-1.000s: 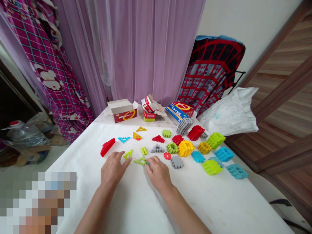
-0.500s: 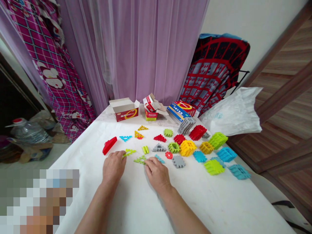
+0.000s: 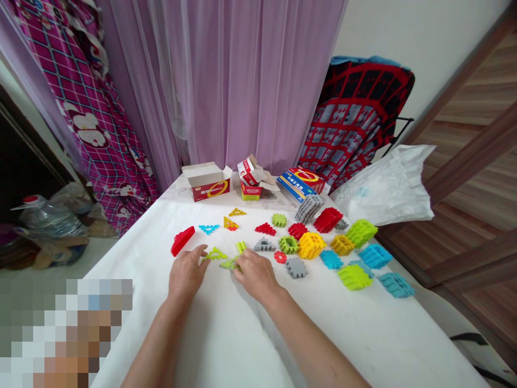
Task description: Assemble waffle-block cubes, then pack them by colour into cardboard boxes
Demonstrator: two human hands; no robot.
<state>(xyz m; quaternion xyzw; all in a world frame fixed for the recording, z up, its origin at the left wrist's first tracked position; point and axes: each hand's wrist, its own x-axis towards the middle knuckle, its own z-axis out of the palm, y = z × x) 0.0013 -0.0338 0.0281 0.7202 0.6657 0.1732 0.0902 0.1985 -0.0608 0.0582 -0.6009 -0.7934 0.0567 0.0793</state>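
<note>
My right hand [image 3: 255, 272] pinches a light-green triangular building piece [image 3: 228, 263] low over the white table. My left hand [image 3: 188, 274] is open, thumb and forefinger apart, beside another light-green triangular piece [image 3: 216, 253]. Behind my right fingers lie small light-green sticks [image 3: 240, 247]. A grey triangular piece [image 3: 264, 245] and a red flower-shaped disc [image 3: 280, 257] lie to the right. Past my left hand rest a long red piece [image 3: 182, 241], a blue triangle [image 3: 209, 229] and a yellow triangle with red spots [image 3: 230, 223].
Stacks of toothed blocks, such as a yellow stack [image 3: 311, 246] and a lime stack [image 3: 355, 276], cover the table's right side. At the back stand an open red box [image 3: 210, 189], a smaller box [image 3: 250, 192] and a blue-red box [image 3: 298, 184]. A white plastic bag [image 3: 383, 186] sits at the right edge.
My right hand has moved slightly left and up, and the green triangle it holds has shifted left. My left thumb and forefinger have spread, away from the other green triangle.
</note>
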